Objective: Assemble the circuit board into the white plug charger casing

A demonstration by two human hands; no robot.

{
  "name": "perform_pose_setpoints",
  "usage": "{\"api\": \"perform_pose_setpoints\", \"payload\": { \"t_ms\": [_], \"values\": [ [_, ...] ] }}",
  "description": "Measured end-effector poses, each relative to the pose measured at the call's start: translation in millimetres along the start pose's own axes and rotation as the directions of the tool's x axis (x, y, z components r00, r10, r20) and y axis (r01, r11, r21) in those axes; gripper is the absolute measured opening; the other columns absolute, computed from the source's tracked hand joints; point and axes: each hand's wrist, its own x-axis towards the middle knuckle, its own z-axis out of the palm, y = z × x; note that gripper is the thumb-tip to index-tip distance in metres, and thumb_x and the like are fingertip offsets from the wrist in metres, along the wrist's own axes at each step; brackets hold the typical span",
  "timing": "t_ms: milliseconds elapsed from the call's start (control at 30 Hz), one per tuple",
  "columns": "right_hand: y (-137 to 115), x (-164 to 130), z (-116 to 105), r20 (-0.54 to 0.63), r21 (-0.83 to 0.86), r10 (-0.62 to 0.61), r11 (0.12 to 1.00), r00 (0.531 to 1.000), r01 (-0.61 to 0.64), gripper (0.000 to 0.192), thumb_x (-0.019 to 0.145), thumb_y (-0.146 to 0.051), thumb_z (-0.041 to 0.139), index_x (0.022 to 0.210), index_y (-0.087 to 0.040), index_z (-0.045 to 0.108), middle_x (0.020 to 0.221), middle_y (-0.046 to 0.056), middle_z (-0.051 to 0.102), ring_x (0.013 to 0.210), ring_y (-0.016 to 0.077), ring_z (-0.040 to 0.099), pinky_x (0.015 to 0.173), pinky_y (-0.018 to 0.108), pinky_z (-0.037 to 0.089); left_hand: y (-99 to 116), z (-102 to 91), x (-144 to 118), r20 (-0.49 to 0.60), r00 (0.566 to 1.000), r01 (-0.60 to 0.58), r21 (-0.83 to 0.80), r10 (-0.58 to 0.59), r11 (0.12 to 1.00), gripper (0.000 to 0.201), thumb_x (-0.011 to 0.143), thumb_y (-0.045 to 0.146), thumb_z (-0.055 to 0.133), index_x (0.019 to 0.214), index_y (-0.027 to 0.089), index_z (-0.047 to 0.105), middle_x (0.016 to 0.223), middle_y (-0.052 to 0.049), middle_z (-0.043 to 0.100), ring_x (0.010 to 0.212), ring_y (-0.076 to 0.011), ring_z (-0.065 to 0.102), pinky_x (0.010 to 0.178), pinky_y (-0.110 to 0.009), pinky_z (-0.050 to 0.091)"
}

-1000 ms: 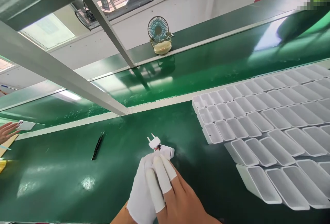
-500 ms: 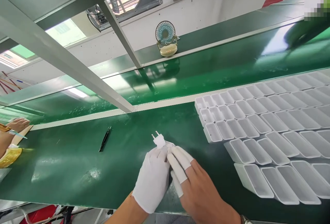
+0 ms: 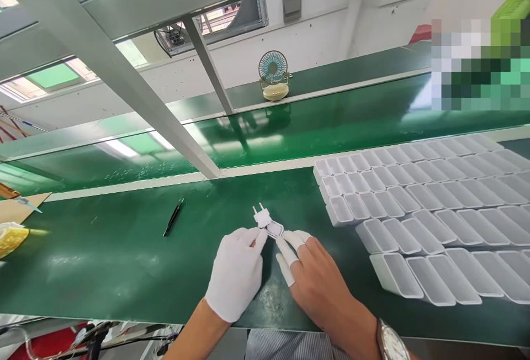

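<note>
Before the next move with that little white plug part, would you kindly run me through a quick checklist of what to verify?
1. Left hand, gloved, fingertips on the plug part: ok.
2. Right hand, finger cots on, touching the white housing: ok.
3. Two prongs pointing up and unobstructed: ok.
4. Plug part fully seated in the housing: cannot tell.
5. Empty white shells within reach on the right, apart from the hands: ok.
6. Black tweezers lying clear on the belt, to the left: ok.
</note>
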Motion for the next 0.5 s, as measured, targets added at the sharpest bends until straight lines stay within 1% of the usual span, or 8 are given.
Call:
{"api": "perform_pose_setpoints", "payload": {
  "t_ms": [100, 167, 267, 367, 433, 500],
  "values": [
    [-4.0, 16.5, -0.9, -0.041, -0.065, -0.019, 0.998, 0.999, 0.017, 0.028, 0.075, 0.003, 0.05, 0.057, -0.019, 0.052, 0.068, 0.009, 0.045, 0.07, 0.022, 0.038, 0.063, 0.037, 0.045, 3.1, 8.1, 3.1, 0.02, 1.0, 0.005, -0.009, -0.005, 1.0, 0.04, 0.084, -0.002, 0.044, 0.111, 0.022, 0.06, 0.1, -0.003, 0.064, 0.083, -0.0235, 0.053, 0.071, -0.041, 0.038],
    [-6.0, 21.7, 0.8, -0.033, -0.093, -0.016, 0.996, 0.999, 0.013, 0.027, 0.071, 0.004, 0.05, 0.055, -0.019, 0.051, 0.065, 0.008, 0.043, 0.067, 0.0211, 0.036, 0.06, 0.036, 0.041, 3.5, 11.2, 5.3, 0.038, 0.999, 0.016, -0.004, -0.016, 1.0, 0.039, 0.085, -0.001, 0.043, 0.113, 0.022, 0.059, 0.1, -0.003, 0.064, 0.083, -0.0242, 0.053, 0.072, -0.041, 0.039],
    [-7.6, 22.2, 5.1, 0.022, -0.105, -0.022, 0.994, 0.999, 0.025, 0.024, 0.068, 0.003, 0.053, 0.056, -0.018, 0.051, 0.066, 0.008, 0.044, 0.068, 0.021, 0.036, 0.061, 0.036, 0.039, 1.5, 13.3, 6.2, 0.065, 0.998, -0.002, -0.021, 0.004, 1.0, 0.034, 0.088, 0.0, 0.041, 0.107, 0.021, 0.059, 0.097, -0.004, 0.064, 0.08, -0.0241, 0.052, 0.071, -0.041, 0.04],
    [-8.1, 20.9, 8.3, 0.074, -0.097, -0.033, 0.994, 0.997, 0.04, 0.024, 0.068, 0.003, 0.055, 0.057, -0.018, 0.051, 0.068, 0.009, 0.045, 0.07, 0.0218, 0.038, 0.064, 0.037, 0.04, -1.2, 13.7, 5.9, 0.071, 0.997, -0.027, -0.039, 0.03, 0.999, 0.034, 0.088, 0.001, 0.042, 0.111, 0.021, 0.059, 0.101, -0.005, 0.064, 0.081, -0.0243, 0.053, 0.071, -0.04, 0.041],
    [-8.5, 21.9, 8.8, 0.086, -0.1, -0.044, 0.994, 0.995, 0.052, 0.025, 0.069, 0.004, 0.054, 0.057, -0.018, 0.05, 0.068, 0.008, 0.044, 0.071, 0.0224, 0.039, 0.067, 0.038, 0.041, -1.6, 12.0, 7.4, 0.081, 0.996, -0.034, -0.038, 0.037, 0.999, 0.035, 0.089, 0.002, 0.042, 0.113, 0.022, 0.059, 0.101, -0.004, 0.064, 0.083, -0.0248, 0.054, 0.072, -0.041, 0.041],
    [-9.5, 24.2, 8.5, 0.08, -0.11, -0.055, 0.992, 0.995, 0.064, 0.027, 0.071, 0.004, 0.052, 0.055, -0.018, 0.049, 0.066, 0.007, 0.042, 0.071, 0.0224, 0.038, 0.068, 0.038, 0.041, -0.4, 8.9, 10.8, 0.1, 0.995, -0.025, -0.035, 0.029, 0.999, 0.033, 0.089, 0.003, 0.042, 0.109, 0.023, 0.06, 0.096, -0.004, 0.064, 0.082, -0.025, 0.054, 0.071, -0.04, 0.041]
  ]
}}
